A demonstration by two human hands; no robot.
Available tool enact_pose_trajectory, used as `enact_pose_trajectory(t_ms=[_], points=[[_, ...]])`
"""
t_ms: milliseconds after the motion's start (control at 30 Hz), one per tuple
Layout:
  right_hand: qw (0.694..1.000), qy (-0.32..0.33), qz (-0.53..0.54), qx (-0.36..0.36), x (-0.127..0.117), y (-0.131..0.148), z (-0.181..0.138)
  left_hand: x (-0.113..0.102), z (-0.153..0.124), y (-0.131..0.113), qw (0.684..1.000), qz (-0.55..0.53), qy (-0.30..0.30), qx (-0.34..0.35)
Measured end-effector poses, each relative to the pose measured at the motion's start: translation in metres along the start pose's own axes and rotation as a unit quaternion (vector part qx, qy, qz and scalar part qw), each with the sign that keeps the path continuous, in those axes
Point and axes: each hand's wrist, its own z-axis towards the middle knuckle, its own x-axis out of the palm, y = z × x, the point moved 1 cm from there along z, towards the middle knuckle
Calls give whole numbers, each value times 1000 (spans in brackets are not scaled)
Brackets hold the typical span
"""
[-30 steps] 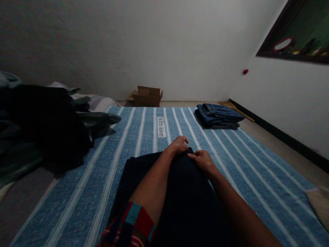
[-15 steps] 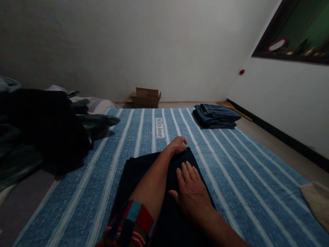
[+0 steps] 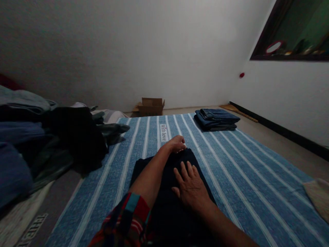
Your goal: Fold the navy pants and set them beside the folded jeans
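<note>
A folded dark navy garment [image 3: 164, 206], probably trousers, lies in front of me on a blue-and-white striped sheet [image 3: 257, 178]. My left hand [image 3: 177, 144] reaches to its far edge, with the fingers curled closed at the cloth there; the fingertips are partly hidden. A plaid sleeve covers the lower part of that arm. Flat on the right side of the garment rests my right hand [image 3: 191, 185], its fingers spread and holding nothing.
A stack of folded jeans [image 3: 217, 119] sits at the sheet's far right. Heaped clothes [image 3: 77, 137] cover the left side. Beyond the far edge stands an open cardboard box [image 3: 150, 107]. A beige cloth [image 3: 318, 199] lies at the right edge, and walls rise behind and to the right.
The view has shifted slightly left and up, so more of the clothes heap shows. My left hand stays at the garment's far edge; my right hand remains flat on it, fingers somewhat more spread.
</note>
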Motion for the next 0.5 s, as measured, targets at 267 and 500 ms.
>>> enact_pose_trajectory(t_ms=[267, 500], points=[[1000, -6, -4, -12, -2, 1, -3, 5, -62, 31, 995, 92, -50, -8], [1000, -20, -15, -15, 0, 1, -2, 4, -67, 44, 997, 40, -64, -9]])
